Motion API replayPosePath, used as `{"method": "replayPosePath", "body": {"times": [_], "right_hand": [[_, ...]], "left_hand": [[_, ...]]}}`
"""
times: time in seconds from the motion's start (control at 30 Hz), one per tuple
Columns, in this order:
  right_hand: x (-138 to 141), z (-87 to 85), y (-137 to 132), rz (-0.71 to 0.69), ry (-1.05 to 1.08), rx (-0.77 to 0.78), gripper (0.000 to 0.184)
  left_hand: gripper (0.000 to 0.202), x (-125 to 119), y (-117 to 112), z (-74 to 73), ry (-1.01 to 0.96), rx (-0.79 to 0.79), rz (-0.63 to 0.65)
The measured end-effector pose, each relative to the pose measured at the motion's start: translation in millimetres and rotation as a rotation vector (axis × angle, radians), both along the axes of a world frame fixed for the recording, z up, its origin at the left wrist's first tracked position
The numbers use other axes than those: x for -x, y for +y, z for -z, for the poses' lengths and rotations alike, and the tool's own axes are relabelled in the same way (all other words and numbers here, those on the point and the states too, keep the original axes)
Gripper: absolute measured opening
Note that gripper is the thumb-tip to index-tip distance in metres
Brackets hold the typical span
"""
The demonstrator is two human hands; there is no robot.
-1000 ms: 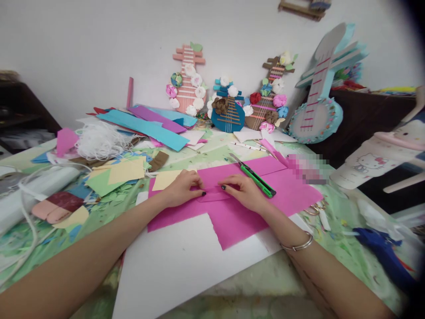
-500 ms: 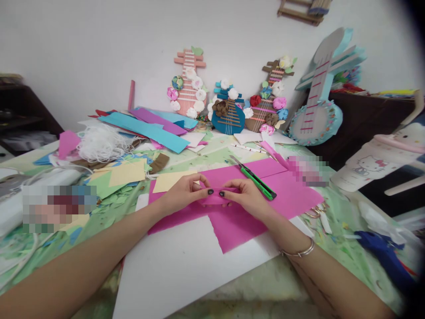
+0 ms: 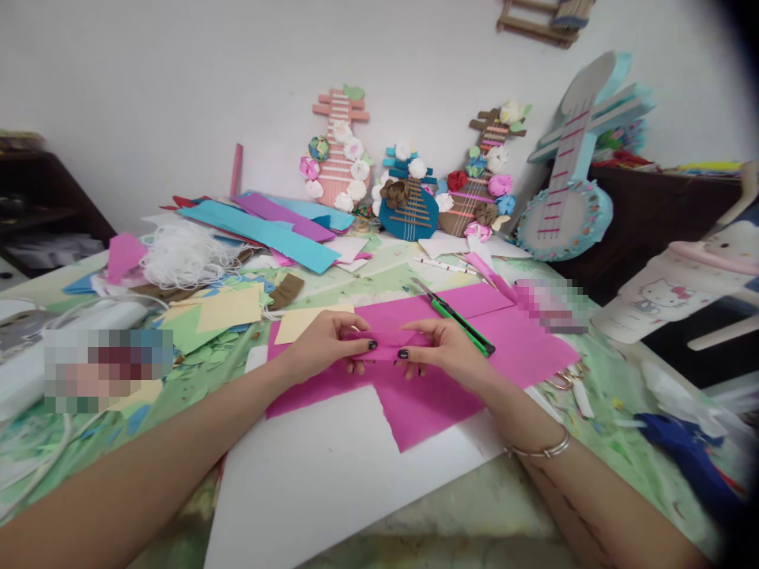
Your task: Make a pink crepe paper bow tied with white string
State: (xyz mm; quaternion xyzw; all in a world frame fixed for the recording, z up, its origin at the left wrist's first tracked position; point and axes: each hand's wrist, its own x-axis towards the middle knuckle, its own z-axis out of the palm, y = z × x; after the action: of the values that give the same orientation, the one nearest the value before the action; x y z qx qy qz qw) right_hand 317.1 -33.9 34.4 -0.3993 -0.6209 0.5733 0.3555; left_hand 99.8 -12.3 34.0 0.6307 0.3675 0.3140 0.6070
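Between both hands a small piece of magenta paper is stretched sideways, above a bigger magenta sheet. My left hand pinches its left end with thumb on the near side and fingers behind. The right end is gripped the same way by my right hand. Under the magenta sheet lies a white board. A green utility knife with its blade out rests on the sheet, just beyond my right hand. Close to my left hand is a cream paper piece.
Paper-flowered lute shapes lean on the wall. Coloured paper strips and white string lie at back left. Right of the sheet are scissors, a blue glue gun and a white cup. A white power strip is left.
My hands have drawn slightly apart, and more of the small magenta paper shows between them. The right hand's lower fingers have spread a little. The other things stay where they were.
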Motion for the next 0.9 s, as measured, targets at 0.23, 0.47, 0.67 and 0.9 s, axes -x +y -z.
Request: {"method": "replayPosePath", "body": {"times": [0.23,0.47,0.67,0.9], "right_hand": [[1.8,4.7,0.5,0.004,0.166,0.069,0.024],[-3.4,5.9,0.8,0.002,0.34,0.162,0.022],[-3.7,3.2,0.0,-0.016,0.385,0.142,0.018],[-2.1,4.0,0.1,0.024,0.39,0.099,0.017]], "left_hand": [[0.017,2.0,0.9,1.7,-0.097,0.0,-0.013],[0.018,7.2,2.2,3.5,-0.251,0.052,0.034],[0.017,10.0,1.6,2.3,-0.346,0.091,0.045],[0.015,9.5,0.0,-0.6,-0.395,0.037,0.035]]}}
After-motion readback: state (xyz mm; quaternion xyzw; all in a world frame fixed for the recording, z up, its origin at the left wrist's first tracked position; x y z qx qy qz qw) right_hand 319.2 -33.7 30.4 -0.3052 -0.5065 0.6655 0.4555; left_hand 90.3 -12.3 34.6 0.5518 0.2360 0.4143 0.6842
